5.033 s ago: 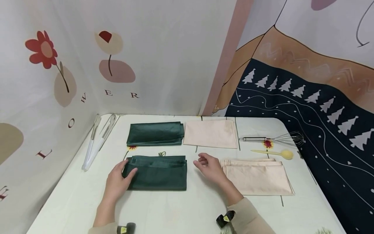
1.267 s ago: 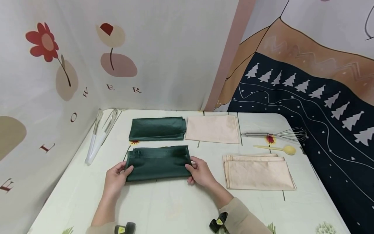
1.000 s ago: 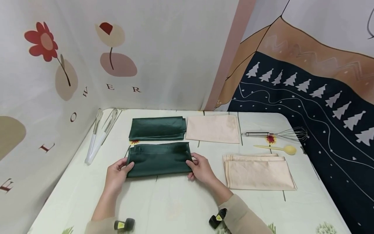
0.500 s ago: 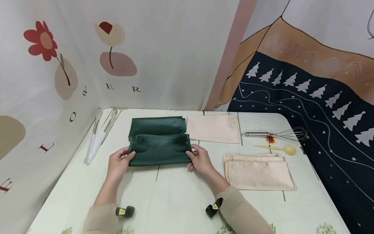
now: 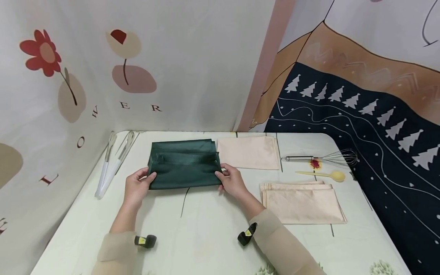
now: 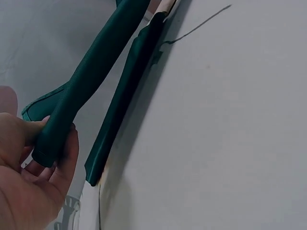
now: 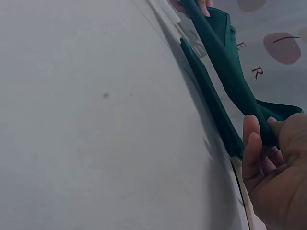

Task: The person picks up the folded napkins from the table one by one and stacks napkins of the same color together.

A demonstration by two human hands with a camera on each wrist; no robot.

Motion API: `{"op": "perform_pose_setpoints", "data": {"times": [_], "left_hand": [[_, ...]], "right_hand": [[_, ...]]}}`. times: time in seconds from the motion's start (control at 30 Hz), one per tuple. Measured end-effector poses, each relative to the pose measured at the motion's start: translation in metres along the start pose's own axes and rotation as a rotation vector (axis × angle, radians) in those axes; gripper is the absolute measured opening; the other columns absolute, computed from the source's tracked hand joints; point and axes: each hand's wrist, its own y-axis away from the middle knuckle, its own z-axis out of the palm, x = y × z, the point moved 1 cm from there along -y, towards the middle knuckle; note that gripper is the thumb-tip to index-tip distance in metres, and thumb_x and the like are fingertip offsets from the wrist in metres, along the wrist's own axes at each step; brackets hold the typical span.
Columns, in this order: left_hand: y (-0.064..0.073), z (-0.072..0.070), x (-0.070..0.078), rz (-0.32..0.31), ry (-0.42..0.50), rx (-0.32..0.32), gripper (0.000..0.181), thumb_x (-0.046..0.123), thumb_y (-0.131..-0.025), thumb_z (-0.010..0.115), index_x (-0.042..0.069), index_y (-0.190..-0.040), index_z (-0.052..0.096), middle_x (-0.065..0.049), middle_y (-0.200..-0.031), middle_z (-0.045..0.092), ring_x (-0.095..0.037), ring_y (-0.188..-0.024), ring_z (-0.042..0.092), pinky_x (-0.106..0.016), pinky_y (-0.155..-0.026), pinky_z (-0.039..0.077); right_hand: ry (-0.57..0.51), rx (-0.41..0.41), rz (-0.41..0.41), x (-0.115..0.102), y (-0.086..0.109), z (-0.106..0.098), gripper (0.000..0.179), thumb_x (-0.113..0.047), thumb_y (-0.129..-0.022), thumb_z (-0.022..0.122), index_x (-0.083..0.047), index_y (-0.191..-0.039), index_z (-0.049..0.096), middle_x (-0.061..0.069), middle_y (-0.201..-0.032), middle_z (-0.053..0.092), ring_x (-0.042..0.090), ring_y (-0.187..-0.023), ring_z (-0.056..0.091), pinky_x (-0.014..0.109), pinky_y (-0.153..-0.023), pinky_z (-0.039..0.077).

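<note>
Between them, my two hands hold a folded dark green cloth (image 5: 185, 172) by its side edges. My left hand (image 5: 136, 186) pinches its left edge, thumb on top and fingers beneath. At the opposite edge my right hand (image 5: 233, 181) pinches it the same way. Both wrist views show the held cloth (image 6: 91, 72) lifted above a second folded green cloth (image 6: 122, 96), with a gap between the two. In the head view the held cloth overlaps the front part of that second green cloth (image 5: 182, 146), leaving its back strip visible.
A folded pale pink cloth (image 5: 247, 152) lies right of the green ones, and another pink cloth (image 5: 304, 206) sits nearer, at right. Beyond are a wire whisk (image 5: 319, 158) and a yellow spoon (image 5: 335, 176). White-handled utensils (image 5: 111, 172) lie along the left edge, beside the printed curtain (image 5: 192, 76).
Five seconds ago the nearer green cloth lay on the table with only my left hand at it. Both hands have since gripped it, raised it and carried it back over the rear green cloth.
</note>
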Motion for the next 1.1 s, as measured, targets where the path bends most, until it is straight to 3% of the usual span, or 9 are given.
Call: {"op": "perform_pose_setpoints", "data": {"times": [0.2, 0.57, 0.77, 0.97, 1.0, 1.1], "left_hand": [[-0.010, -0.001, 0.006, 0.024, 0.009, 0.010, 0.037, 0.022, -0.101, 0.065, 0.002, -0.132, 0.064, -0.015, -0.132, 0.060, -0.003, -0.096, 0.060, -0.013, -0.071, 0.051], [-0.034, 0.006, 0.002, 0.004, 0.014, 0.014, 0.036, 0.022, -0.101, 0.064, 0.005, -0.133, 0.064, -0.013, -0.131, 0.061, -0.017, -0.109, 0.058, -0.013, -0.073, 0.051], [-0.042, 0.004, 0.002, 0.017, -0.007, 0.008, 0.038, 0.024, -0.102, 0.064, 0.005, -0.135, 0.064, -0.014, -0.131, 0.060, -0.015, -0.106, 0.056, -0.014, -0.073, 0.049], [-0.049, 0.002, 0.003, 0.047, -0.021, 0.017, 0.038, 0.023, -0.100, 0.066, 0.004, -0.133, 0.065, -0.016, -0.132, 0.062, -0.011, -0.101, 0.057, -0.013, -0.069, 0.050], [-0.050, 0.002, 0.004, 0.050, -0.026, 0.020, 0.038, 0.023, -0.100, 0.066, 0.004, -0.133, 0.065, -0.016, -0.131, 0.063, -0.011, -0.100, 0.058, -0.013, -0.068, 0.050], [-0.054, 0.002, 0.006, 0.062, -0.038, 0.018, 0.038, 0.023, -0.101, 0.066, 0.003, -0.133, 0.065, -0.017, -0.130, 0.063, -0.010, -0.098, 0.058, -0.013, -0.067, 0.050]], "right_hand": [[0.018, 0.002, -0.041, -0.003, -0.014, 0.000, 0.020, -0.011, -0.101, 0.063, -0.004, -0.120, 0.065, 0.016, -0.092, 0.073, 0.031, -0.047, 0.064, 0.026, -0.042, 0.047], [0.063, -0.011, -0.030, -0.005, -0.033, 0.002, 0.019, -0.013, -0.102, 0.062, -0.006, -0.120, 0.065, 0.012, -0.083, 0.070, 0.030, -0.049, 0.065, 0.024, -0.044, 0.045], [0.056, -0.017, -0.030, -0.009, -0.041, 0.004, 0.019, -0.009, -0.101, 0.062, -0.002, -0.119, 0.064, 0.014, -0.084, 0.071, 0.032, -0.052, 0.066, 0.031, -0.049, 0.054], [0.057, -0.009, 0.003, -0.011, -0.051, 0.004, 0.024, -0.008, -0.101, 0.062, 0.000, -0.124, 0.063, 0.017, -0.093, 0.065, 0.026, -0.053, 0.064, 0.036, -0.055, 0.059], [0.066, -0.003, 0.005, -0.006, -0.055, 0.004, 0.025, -0.010, -0.101, 0.062, -0.002, -0.125, 0.063, 0.015, -0.093, 0.063, 0.020, -0.053, 0.063, 0.032, -0.054, 0.058], [0.101, 0.007, 0.001, -0.010, -0.059, 0.004, 0.026, -0.011, -0.102, 0.062, -0.002, -0.127, 0.063, 0.014, -0.095, 0.060, 0.018, -0.055, 0.062, 0.031, -0.056, 0.058]]}}
